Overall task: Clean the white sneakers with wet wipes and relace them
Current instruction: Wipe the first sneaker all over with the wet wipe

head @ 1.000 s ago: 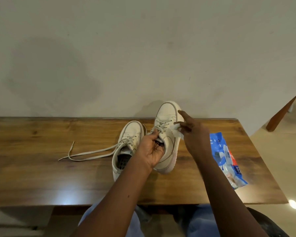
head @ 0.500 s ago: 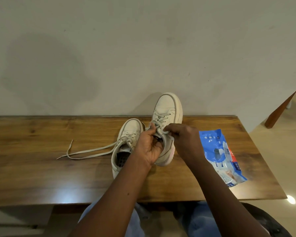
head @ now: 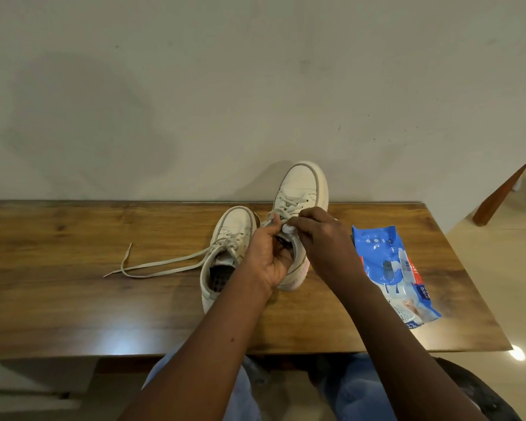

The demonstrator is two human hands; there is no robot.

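I see the held sneaker (head: 301,186) tilted toe-up over the wooden table (head: 73,299), its long axis running away from me, toe toward the plain wall (head: 195,86). My left hand (head: 268,256) curls round its heel collar; my right hand (head: 322,238) pinches a balled wet wipe (head: 287,228) against the laces. The second sneaker (head: 234,226) lies flat just left, toe also away, its lace (head: 152,265) trailing left. A blue wipes pack (head: 389,262) lies at the right
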